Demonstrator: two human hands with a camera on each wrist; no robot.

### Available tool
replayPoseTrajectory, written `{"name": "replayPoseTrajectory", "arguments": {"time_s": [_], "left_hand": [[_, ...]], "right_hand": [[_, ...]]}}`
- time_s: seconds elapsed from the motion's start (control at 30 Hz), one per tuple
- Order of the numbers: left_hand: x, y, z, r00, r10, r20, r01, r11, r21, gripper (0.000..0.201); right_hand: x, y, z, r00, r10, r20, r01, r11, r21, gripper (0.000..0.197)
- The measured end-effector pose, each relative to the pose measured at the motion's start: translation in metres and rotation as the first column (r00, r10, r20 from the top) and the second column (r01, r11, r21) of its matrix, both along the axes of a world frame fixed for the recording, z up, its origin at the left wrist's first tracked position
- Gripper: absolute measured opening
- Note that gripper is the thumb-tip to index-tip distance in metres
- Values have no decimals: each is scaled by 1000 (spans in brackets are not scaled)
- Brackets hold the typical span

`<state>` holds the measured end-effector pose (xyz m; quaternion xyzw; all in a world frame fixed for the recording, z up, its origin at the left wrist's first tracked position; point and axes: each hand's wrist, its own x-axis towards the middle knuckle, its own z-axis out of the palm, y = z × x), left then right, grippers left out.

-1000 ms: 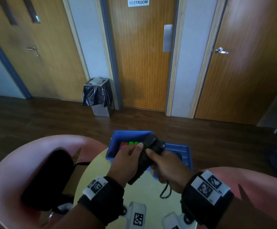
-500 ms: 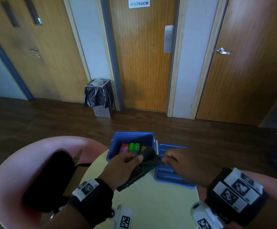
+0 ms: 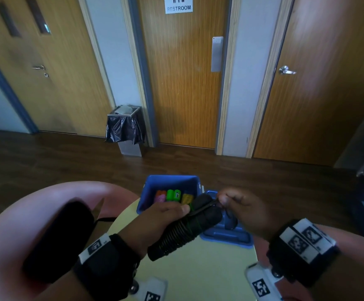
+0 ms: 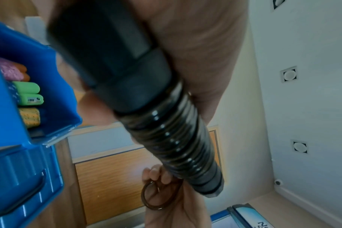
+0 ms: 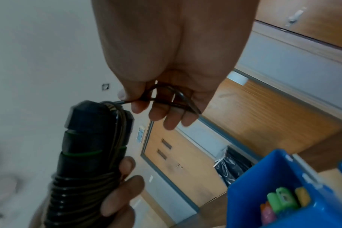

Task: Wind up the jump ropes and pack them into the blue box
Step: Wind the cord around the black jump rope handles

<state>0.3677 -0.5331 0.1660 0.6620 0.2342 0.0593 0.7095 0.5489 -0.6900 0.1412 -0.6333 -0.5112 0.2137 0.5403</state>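
Note:
My left hand (image 3: 163, 216) grips a black jump rope bundle (image 3: 185, 230), its handles side by side with dark cord wound round them (image 4: 172, 138) (image 5: 88, 162). My right hand (image 3: 239, 206) pinches the loose end loop of the cord (image 5: 166, 98) just past the handle tips (image 4: 154, 195). Both hands hover over the yellow table (image 3: 198, 270), in front of the open blue box (image 3: 170, 180). Inside the box lie several wound ropes with pink, green and yellow handles (image 3: 172, 195) (image 5: 281, 200) (image 4: 27, 95).
The blue lid (image 3: 229, 237) lies on the table right of the box, under my right hand. Pink chairs (image 3: 24, 213) flank the table; a black bag (image 3: 55, 240) sits on the left one. A lined bin (image 3: 125, 127) stands by the restroom door.
My right hand let go of the handles, moved right, and now pinches the cord's end loop by the tips. The bundle dropped lower and tilted in my left hand.

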Motion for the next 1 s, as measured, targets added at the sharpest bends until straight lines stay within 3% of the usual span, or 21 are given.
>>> {"name": "replayPoseTrajectory", "arguments": {"time_s": [0.07, 0.13, 0.23, 0.33, 0.57, 0.77, 0.83, 1.0], "left_hand": [[0, -2, 4, 1000, 9, 4, -9, 998, -70, 49], [-1, -4, 9, 1000, 11, -18, -14, 985, -174, 43], [2, -5, 10, 1000, 6, 1, -5, 960, -282, 50], [4, -13, 11, 997, 50, 52, -27, 927, -375, 47], [-4, -20, 19, 995, -3, 98, 50, 877, -478, 44], [1, -15, 23, 998, 54, -12, -52, 848, -528, 48], [1, -12, 25, 997, 58, -46, -74, 848, -525, 47], [-1, -9, 26, 997, 50, -53, -72, 813, -577, 47]], "right_hand": [[-17, 4, -2, 979, -9, -202, 15, 999, 28, 33], [-33, 12, -5, 964, -85, -251, 107, 991, 77, 38], [-48, 19, -10, 972, -200, -123, 225, 946, 232, 43], [-48, 16, -8, 978, -206, 33, 187, 935, 303, 44], [-41, 3, 18, 901, -174, 398, 120, 980, 156, 62], [-49, 16, 25, 811, -298, 504, 307, 949, 68, 102], [-51, 18, 27, 824, -275, 495, 313, 950, 6, 103], [-55, 22, 30, 869, -252, 425, 299, 953, -47, 84]]}}
